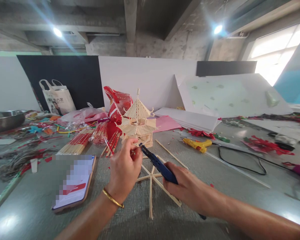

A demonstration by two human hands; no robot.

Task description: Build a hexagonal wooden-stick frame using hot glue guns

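Note:
My right hand [176,180] is wrapped round a dark blue cutting tool [158,164], whose tip reaches the fingertips of my left hand [127,161]. The left fingers are pinched together at the tool's tip; what they hold is too small to make out. Below the hands, a frame of thin wooden sticks [151,176] lies on the grey table, its sticks spreading from one centre like spokes. Just behind the hands stands a small pagoda model [138,125] built of wooden sticks, with tiered roofs and a pointed top. One loose stick [171,153] lies to its right.
A phone [76,183] lies left of my left hand, with bundled sticks [77,141] behind it. At right are a yellow glue gun [197,145], its black cable and red scraps [267,145]. A metal bowl [6,120] and a white bag [60,100] stand at left.

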